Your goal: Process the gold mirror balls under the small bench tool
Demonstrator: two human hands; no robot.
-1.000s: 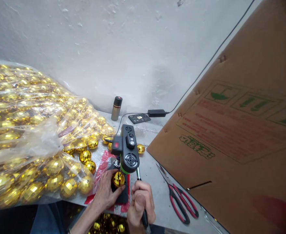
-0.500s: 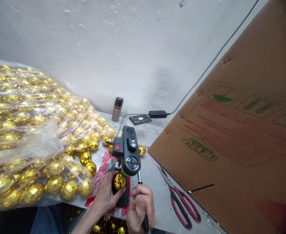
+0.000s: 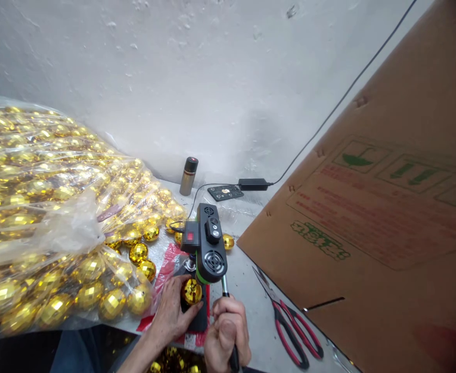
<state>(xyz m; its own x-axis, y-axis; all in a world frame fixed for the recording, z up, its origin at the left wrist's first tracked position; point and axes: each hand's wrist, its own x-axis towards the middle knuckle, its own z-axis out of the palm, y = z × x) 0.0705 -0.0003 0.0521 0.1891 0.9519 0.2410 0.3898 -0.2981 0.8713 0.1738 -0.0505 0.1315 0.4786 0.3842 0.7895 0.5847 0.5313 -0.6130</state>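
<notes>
A shiny gold ball [image 3: 192,291] sits at the front of a small black machine [image 3: 211,243], under its upper body. My left hand [image 3: 173,310] is curled round the ball, thumb on the near side and fingers on the far side. With my right hand [image 3: 228,331] I grip a black-handled metal lever [image 3: 225,286] on the machine's right side. Its lower end sticks out below my fist. The machine's black base [image 3: 197,320] rests on red and clear plastic [image 3: 166,269]. My fingers partly hide the ball's left side.
A large clear bag of gold balls [image 3: 57,217] fills the left. Several loose balls [image 3: 138,253] lie beside it. Scissors with red-black handles [image 3: 290,329] lie right, against a big cardboard box [image 3: 368,207]. Behind are a bottle [image 3: 189,176], a phone [image 3: 225,192] and a power adapter [image 3: 253,184].
The whole view has shifted slightly, so things appear a little further right and lower. Both hands keep their holds on the ball and the lever, with no clear movement.
</notes>
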